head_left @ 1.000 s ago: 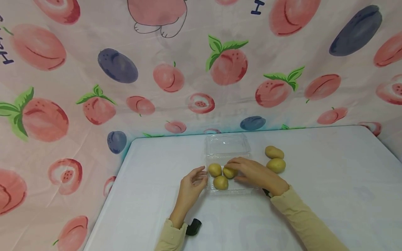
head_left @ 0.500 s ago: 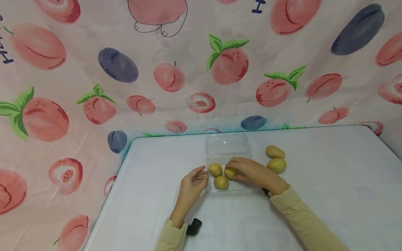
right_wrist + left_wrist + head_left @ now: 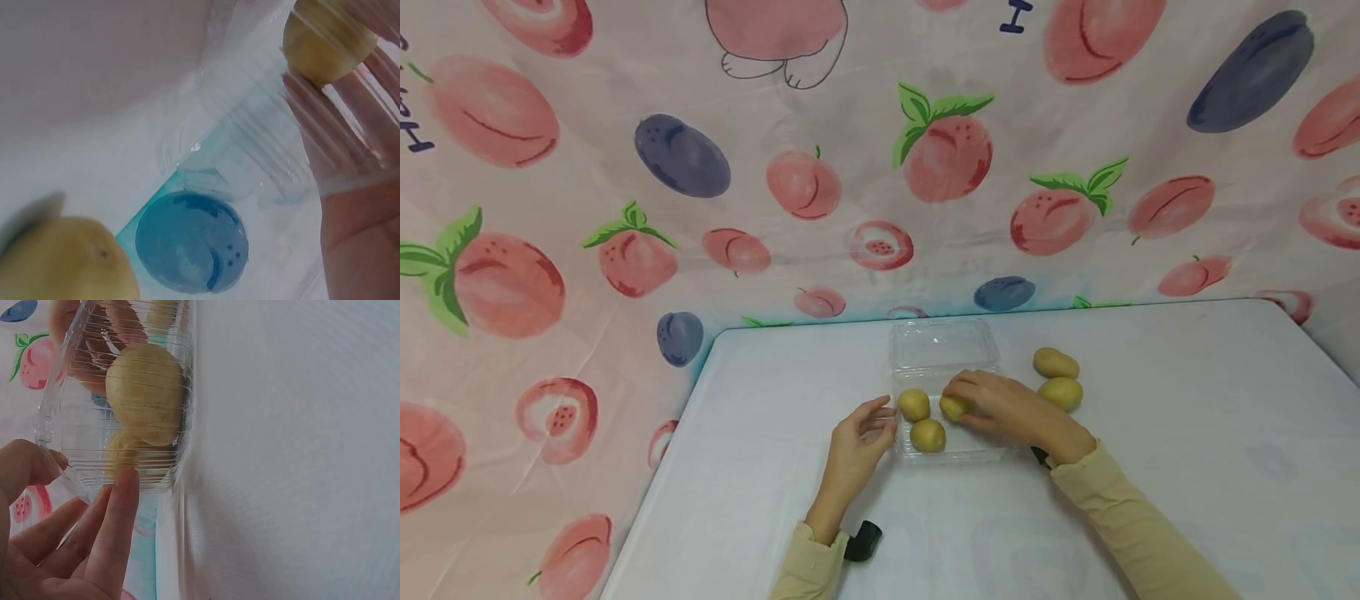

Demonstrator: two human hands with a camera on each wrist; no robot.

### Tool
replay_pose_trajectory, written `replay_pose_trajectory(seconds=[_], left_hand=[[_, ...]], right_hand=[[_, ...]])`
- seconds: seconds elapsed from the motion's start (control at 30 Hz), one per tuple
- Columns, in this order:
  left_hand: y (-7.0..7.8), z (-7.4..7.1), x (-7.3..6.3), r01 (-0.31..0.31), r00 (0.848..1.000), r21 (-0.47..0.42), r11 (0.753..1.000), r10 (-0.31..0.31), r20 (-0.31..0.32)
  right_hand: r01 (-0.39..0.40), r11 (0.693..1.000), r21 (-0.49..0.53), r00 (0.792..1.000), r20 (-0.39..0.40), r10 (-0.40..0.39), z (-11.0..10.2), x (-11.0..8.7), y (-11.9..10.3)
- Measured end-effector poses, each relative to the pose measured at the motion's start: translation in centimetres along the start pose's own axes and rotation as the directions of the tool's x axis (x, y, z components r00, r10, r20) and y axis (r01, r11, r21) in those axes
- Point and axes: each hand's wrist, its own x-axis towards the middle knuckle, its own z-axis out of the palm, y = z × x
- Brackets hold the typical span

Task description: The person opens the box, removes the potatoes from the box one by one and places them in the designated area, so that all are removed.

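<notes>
Your right hand (image 3: 1015, 412) is over the open box (image 3: 977, 439), pinching the gripped potato (image 3: 953, 407) between thumb and fingertips. That potato is within the box walls, left of its middle; you can't tell whether it touches the floor of the box. Your right wrist view shows it through the clear ribbed plastic, with your fingers up against its skin.

Two more potatoes sit in the left part of the box: the back potato (image 3: 913, 405), near the left wall, and the front potato (image 3: 928, 436), closer to you and a little to the right. The gripped one is just beside them, to their right.

Your left hand (image 3: 857, 442) is at the left side of the box, fingers gently bent. In your left wrist view, its fingertips meet the rim and the ribbed wall, but you can't tell whether they pinch the plastic or only rest on it.

The lid (image 3: 943, 343) lies open at the far side of the box. Right of the box, on the white table (image 3: 760, 417), lie the far potato (image 3: 1056, 363) and the near potato (image 3: 1062, 393), close together, just beyond your right wrist. A fruit-print cloth (image 3: 835, 108) hangs behind the table. Your sleeves (image 3: 1138, 517) are pale tan, and a black device (image 3: 862, 542) shows at your left wrist.
</notes>
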Motion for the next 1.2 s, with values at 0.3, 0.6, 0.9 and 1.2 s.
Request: replay_pose_trajectory(seconds=[0.3,0.6,0.9,1.2], left_hand=[[-0.2,0.0,0.1,-0.013,1.0,0.0,1.0,0.013,0.006],[-0.1,0.1,0.1,-0.014,1.0,-0.01,1.0,0.014,0.001],[0.2,0.1,0.0,0.003,1.0,-0.01,1.0,-0.003,0.004],[0.2,0.0,-0.1,0.001,1.0,-0.011,1.0,-0.001,0.003]], right_hand=[[0.012,1.0,-0.012,0.997,-0.07,-0.012,-0.9,-0.7,0.3],[0.043,0.998,-0.037,0.991,-0.125,-0.047,-1.8,-1.4,1.1],[0.013,0.998,-0.061,0.991,-0.129,-0.021,-2.7,-2.0,1.2],[0.012,0.997,-0.073,0.989,-0.144,-0.022,-3.6,-2.4,1.2]])
